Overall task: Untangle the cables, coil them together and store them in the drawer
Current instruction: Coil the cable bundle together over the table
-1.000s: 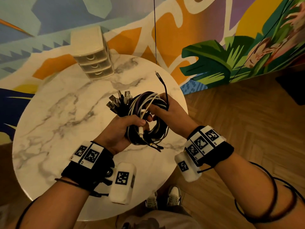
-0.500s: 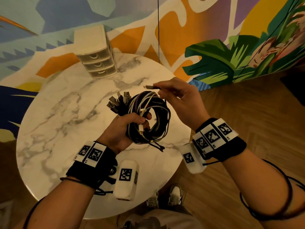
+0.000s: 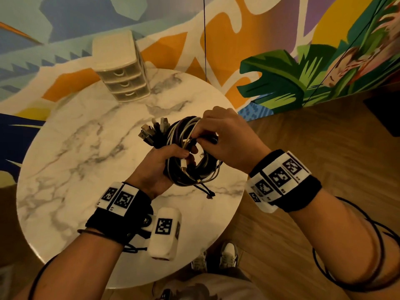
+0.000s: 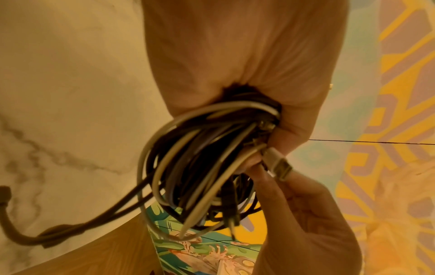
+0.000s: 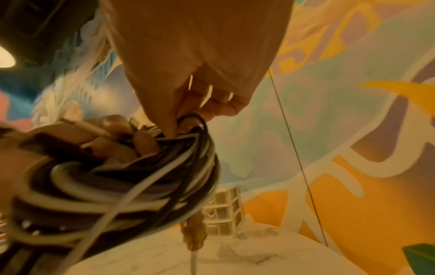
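A coil of black, white and purple cables (image 3: 192,156) hangs above the marble table (image 3: 86,152). My left hand (image 3: 164,161) grips the coil's left side, thumb across the strands. Several plugs (image 3: 151,132) fan out past its fingers. My right hand (image 3: 218,135) is at the coil's top right and pinches a black cable end (image 5: 193,121) against the loops. In the left wrist view the coil (image 4: 200,167) fills my fist, with a silver plug (image 4: 277,165) sticking out. A small beige drawer unit (image 3: 122,70) with three shut drawers stands at the table's far edge.
The round table top ends just right of the coil, over wooden floor (image 3: 313,169). A painted wall (image 3: 281,50) rises behind the table. A thin black cord (image 3: 204,40) hangs down in front of it. My shoes (image 3: 227,254) show below the table's near edge.
My right hand carried the loose black cable end from above the coil down onto its top right, and now pinches it against the loops. The left hand kept its grip.
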